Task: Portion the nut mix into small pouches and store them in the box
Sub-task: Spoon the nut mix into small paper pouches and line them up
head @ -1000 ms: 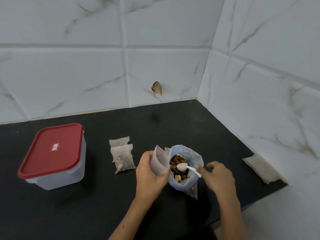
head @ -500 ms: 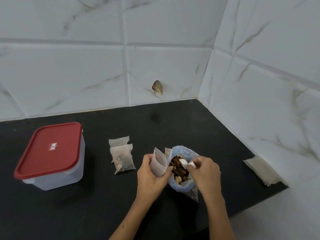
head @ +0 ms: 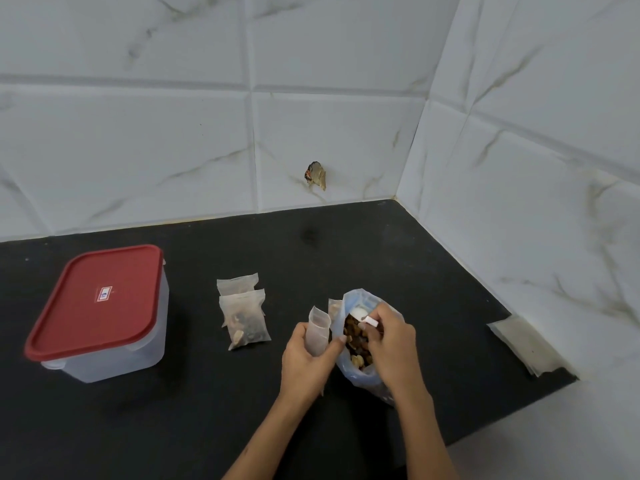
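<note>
Landmark: the big bag of nut mix (head: pixel 360 374) stands open on the black counter (head: pixel 346 244), close to the front edge.
Nuts: brown and pale nuts (head: pixel 356 341) fill the big bag up near its top.
Left hand: the left hand (head: pixel 306 358) is just left of the big bag. Its fingers are curled round a small empty pouch (head: pixel 318 329) and hold it up with the mouth open at the top. The pouch touches the side of the big bag.
Right hand: the right hand (head: pixel 391 336) is over the big bag, with the fingers dipped in at the top. It pinches the handle of a white spoon (head: pixel 362 313).
Spoon: the round end of the spoon sits at the back of the big bag, above the nuts. I cannot tell if there are nuts in it.
Filled pouches: two small pouches (head: pixel 244 315) lie flat on the counter, left of the big bag and a bit away from it. One lies partly on the other. The front one has nuts in it.
Box: a clear box (head: pixel 114 348) with a red lid (head: pixel 95 299) sits far left of the big bag. The lid is on.
Spare pouches: a flat stack of empty pouches (head: pixel 526 342) lies far right of the big bag, next to the side wall.
Wall: white tiles (head: pixel 173 150) stand behind the counter.
</note>
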A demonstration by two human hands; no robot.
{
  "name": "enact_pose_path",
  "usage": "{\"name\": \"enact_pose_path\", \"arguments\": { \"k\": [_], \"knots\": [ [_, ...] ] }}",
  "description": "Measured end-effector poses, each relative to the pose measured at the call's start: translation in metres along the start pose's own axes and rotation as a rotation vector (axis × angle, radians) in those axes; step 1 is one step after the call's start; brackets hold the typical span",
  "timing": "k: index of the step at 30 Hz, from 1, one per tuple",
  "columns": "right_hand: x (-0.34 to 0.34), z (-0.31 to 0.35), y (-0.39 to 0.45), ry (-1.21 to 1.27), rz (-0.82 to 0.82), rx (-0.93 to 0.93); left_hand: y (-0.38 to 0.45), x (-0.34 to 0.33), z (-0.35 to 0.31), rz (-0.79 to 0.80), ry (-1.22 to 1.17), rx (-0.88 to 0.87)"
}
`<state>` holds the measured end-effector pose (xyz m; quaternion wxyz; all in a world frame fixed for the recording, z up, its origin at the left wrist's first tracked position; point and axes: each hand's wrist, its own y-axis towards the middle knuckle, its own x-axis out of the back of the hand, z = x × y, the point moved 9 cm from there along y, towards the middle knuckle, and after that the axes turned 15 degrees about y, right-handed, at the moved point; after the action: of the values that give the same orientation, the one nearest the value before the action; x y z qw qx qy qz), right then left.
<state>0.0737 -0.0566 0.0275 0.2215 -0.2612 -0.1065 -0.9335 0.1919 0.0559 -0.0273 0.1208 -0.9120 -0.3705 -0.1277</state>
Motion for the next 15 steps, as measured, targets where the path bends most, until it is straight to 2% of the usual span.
{"name": "enact_pose_path", "arguments": {
  "k": [6, 11, 15],
  "knots": [
    [-0.009, 0.003, 0.001, 0.015, 0.139, 0.031, 0.005, -0.018, 0.008, 0.136, -0.159, 0.08],
    [-0.007, 0.0, -0.004, 0.004, 0.274, 0.0, 0.002, -0.025, 0.008, 0.161, -0.26, 0.098],
    [0.004, 0.002, -0.004, 0.034, 0.226, -0.009, 0.002, -0.024, 0.01, 0.15, -0.269, 0.103]
  ]
}}
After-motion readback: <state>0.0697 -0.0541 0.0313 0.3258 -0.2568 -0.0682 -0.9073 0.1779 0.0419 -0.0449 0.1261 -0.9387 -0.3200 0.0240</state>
